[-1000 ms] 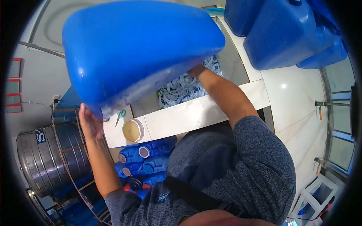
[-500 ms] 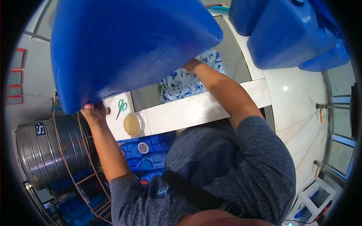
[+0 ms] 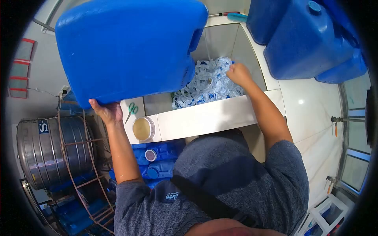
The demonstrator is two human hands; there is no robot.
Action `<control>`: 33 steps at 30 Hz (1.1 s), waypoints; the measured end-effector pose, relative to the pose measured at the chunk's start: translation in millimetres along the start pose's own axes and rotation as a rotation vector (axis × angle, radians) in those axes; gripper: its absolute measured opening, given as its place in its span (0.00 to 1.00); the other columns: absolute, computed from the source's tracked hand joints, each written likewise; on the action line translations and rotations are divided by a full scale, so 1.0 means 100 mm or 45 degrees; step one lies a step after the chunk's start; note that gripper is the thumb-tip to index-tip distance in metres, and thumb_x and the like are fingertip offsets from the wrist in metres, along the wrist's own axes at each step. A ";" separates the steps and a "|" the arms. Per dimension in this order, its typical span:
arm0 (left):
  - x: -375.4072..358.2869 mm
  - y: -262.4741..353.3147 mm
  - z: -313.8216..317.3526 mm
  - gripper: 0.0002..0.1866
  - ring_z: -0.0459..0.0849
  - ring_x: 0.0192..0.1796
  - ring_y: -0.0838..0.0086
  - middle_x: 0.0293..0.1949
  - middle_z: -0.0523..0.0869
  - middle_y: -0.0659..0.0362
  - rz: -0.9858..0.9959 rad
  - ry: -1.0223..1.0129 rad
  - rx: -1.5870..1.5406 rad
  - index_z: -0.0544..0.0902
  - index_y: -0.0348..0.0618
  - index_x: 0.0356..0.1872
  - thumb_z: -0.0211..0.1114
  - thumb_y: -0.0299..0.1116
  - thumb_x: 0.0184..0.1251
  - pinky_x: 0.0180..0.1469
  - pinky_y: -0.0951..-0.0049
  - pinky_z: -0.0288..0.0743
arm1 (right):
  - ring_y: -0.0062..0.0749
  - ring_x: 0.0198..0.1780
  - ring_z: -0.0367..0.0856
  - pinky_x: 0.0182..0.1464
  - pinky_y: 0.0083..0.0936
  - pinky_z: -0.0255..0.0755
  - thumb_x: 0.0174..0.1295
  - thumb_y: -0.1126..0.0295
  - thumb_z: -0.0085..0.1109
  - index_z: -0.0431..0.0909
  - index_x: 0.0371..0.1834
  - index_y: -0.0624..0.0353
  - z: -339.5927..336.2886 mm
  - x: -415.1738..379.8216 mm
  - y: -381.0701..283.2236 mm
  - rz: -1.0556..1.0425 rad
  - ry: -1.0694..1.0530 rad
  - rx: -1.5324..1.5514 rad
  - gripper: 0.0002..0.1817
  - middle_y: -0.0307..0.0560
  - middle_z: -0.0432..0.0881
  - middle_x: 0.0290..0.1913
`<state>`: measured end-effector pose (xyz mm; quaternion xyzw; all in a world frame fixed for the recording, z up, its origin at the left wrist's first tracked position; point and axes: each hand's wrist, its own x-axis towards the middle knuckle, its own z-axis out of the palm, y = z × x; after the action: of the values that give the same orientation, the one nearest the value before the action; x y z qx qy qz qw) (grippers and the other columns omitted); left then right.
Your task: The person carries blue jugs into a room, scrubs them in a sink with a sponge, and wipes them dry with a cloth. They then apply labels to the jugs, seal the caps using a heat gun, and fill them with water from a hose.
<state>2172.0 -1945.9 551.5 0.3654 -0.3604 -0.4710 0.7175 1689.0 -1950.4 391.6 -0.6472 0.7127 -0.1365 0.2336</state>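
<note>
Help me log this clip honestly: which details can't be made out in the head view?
- Left hand: its fingers are tucked beneath the blue jerrycan, so the grip is hidden.
- Right hand: rests on the pile of white rings; whether it grasps any is unclear.
- Steel tank label: cut short, too small to read.
- Jerrycan's cap: out of sight.

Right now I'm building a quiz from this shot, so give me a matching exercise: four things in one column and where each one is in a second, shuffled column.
Things:
1. big blue jug
2. scissors
3. pile of white rings
4. steel tank

Places:
A. in the tiled basin, under the right hand
B. far left, inside a metal frame
C. tipped up, its bottom edge on the left hand
D. flat on the white counter beside a round lidded tub

Pairs: 1-C, 2-D, 3-A, 4-B
</note>
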 end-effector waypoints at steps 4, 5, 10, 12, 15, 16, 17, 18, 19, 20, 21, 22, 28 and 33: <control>0.02 -0.15 0.02 0.52 0.78 0.64 0.61 0.66 0.76 0.61 -0.041 0.042 -0.133 0.69 0.58 0.71 0.72 0.75 0.48 0.56 0.52 0.82 | 0.59 0.48 0.83 0.50 0.46 0.76 0.57 0.64 0.60 0.82 0.43 0.56 0.08 -0.30 0.27 -0.236 0.267 0.224 0.13 0.60 0.85 0.43; 0.03 -0.20 0.03 0.52 0.78 0.64 0.61 0.66 0.75 0.61 -0.073 0.071 -0.203 0.69 0.59 0.71 0.70 0.77 0.48 0.56 0.52 0.82 | 0.58 0.51 0.82 0.52 0.46 0.75 0.57 0.63 0.61 0.81 0.44 0.56 0.02 -0.42 0.25 -0.195 0.221 0.189 0.14 0.59 0.85 0.46; 0.11 -0.45 0.16 0.53 0.76 0.67 0.58 0.70 0.73 0.60 -0.211 0.192 -0.414 0.69 0.60 0.72 0.59 0.84 0.50 0.61 0.47 0.80 | 0.58 0.54 0.82 0.68 0.54 0.61 0.66 0.50 0.61 0.82 0.48 0.58 -0.20 -0.84 0.16 0.095 -0.213 -0.140 0.21 0.59 0.87 0.47; 0.09 -0.46 0.33 0.52 0.75 0.68 0.58 0.71 0.72 0.60 -0.253 0.169 -0.457 0.68 0.60 0.72 0.57 0.84 0.52 0.64 0.45 0.77 | 0.58 0.54 0.82 0.70 0.59 0.54 0.68 0.48 0.57 0.83 0.48 0.58 -0.18 -0.94 0.15 0.147 -0.233 -0.166 0.23 0.58 0.87 0.47; 0.06 -0.47 0.65 0.44 0.75 0.70 0.57 0.71 0.73 0.52 -0.296 0.179 -0.543 0.69 0.56 0.73 0.51 0.76 0.65 0.62 0.43 0.81 | 0.58 0.55 0.82 0.74 0.65 0.45 0.72 0.45 0.50 0.85 0.48 0.57 -0.06 -1.03 0.18 0.205 -0.237 -0.229 0.26 0.57 0.88 0.47; 0.14 -0.54 0.68 0.41 0.77 0.68 0.53 0.70 0.75 0.48 -0.332 0.169 -0.570 0.71 0.51 0.72 0.54 0.70 0.67 0.58 0.46 0.84 | 0.58 0.55 0.82 0.75 0.66 0.44 0.74 0.45 0.47 0.85 0.48 0.57 -0.02 -1.02 0.19 0.213 -0.217 -0.268 0.27 0.57 0.88 0.47; 0.19 -0.58 0.73 0.38 0.78 0.67 0.49 0.68 0.76 0.45 -0.368 0.160 -0.597 0.73 0.46 0.70 0.57 0.64 0.70 0.54 0.49 0.88 | 0.58 0.55 0.82 0.75 0.66 0.44 0.74 0.45 0.47 0.85 0.48 0.57 -0.06 -1.03 0.16 0.194 -0.210 -0.269 0.27 0.57 0.88 0.47; 0.19 -0.60 0.74 0.38 0.78 0.67 0.49 0.68 0.76 0.45 -0.349 0.164 -0.599 0.73 0.46 0.70 0.57 0.64 0.70 0.54 0.49 0.88 | 0.57 0.60 0.79 0.75 0.68 0.43 0.74 0.44 0.44 0.85 0.51 0.57 -0.12 -1.05 0.12 0.205 -0.267 -0.266 0.28 0.58 0.86 0.52; 0.20 -0.62 0.76 0.35 0.79 0.65 0.45 0.66 0.78 0.42 -0.500 -0.004 -0.756 0.75 0.42 0.68 0.58 0.58 0.70 0.52 0.52 0.90 | 0.56 0.64 0.77 0.74 0.70 0.43 0.75 0.44 0.41 0.85 0.53 0.57 -0.16 -1.05 0.09 0.215 -0.321 -0.264 0.30 0.58 0.85 0.56; 0.21 -0.63 0.77 0.32 0.80 0.63 0.41 0.64 0.80 0.40 -0.650 -0.176 -0.908 0.76 0.38 0.66 0.59 0.52 0.71 0.49 0.56 0.91 | 0.56 0.64 0.77 0.74 0.70 0.43 0.75 0.44 0.41 0.85 0.53 0.57 -0.15 -1.05 0.08 0.196 -0.316 -0.267 0.30 0.58 0.85 0.56; 0.24 -0.68 0.76 0.32 0.80 0.63 0.41 0.64 0.80 0.40 -0.628 -0.178 -0.909 0.76 0.38 0.66 0.59 0.52 0.71 0.49 0.56 0.91 | 0.56 0.64 0.77 0.74 0.69 0.43 0.75 0.44 0.41 0.86 0.52 0.57 -0.14 -1.04 0.09 0.206 -0.304 -0.275 0.30 0.58 0.85 0.56; 0.26 -0.74 0.74 0.32 0.79 0.63 0.39 0.64 0.79 0.40 -0.652 -0.196 -0.960 0.76 0.37 0.66 0.59 0.51 0.70 0.50 0.55 0.91 | 0.56 0.63 0.77 0.75 0.69 0.43 0.75 0.45 0.41 0.86 0.51 0.57 -0.14 -1.04 0.09 0.215 -0.295 -0.283 0.30 0.58 0.85 0.55; 0.23 -0.74 0.85 0.26 0.75 0.69 0.44 0.67 0.78 0.46 -0.557 -0.302 -0.909 0.78 0.41 0.66 0.62 0.43 0.71 0.56 0.59 0.89 | 0.59 0.55 0.81 0.73 0.68 0.45 0.74 0.47 0.46 0.86 0.43 0.59 -0.01 -1.08 0.19 0.145 -0.101 -0.255 0.27 0.58 0.88 0.45; 0.26 -0.66 0.90 0.26 0.76 0.69 0.44 0.67 0.79 0.49 -0.495 -0.397 -0.882 0.79 0.42 0.65 0.63 0.44 0.71 0.56 0.61 0.89 | 0.57 0.58 0.79 0.74 0.67 0.44 0.74 0.46 0.43 0.86 0.46 0.58 -0.02 -1.06 0.18 0.165 -0.128 -0.290 0.28 0.58 0.87 0.49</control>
<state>2074.9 -2006.4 541.5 0.0885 -0.2096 -0.7404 0.6324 1678.5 -1844.2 400.8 -0.6282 0.7512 -0.0066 0.2025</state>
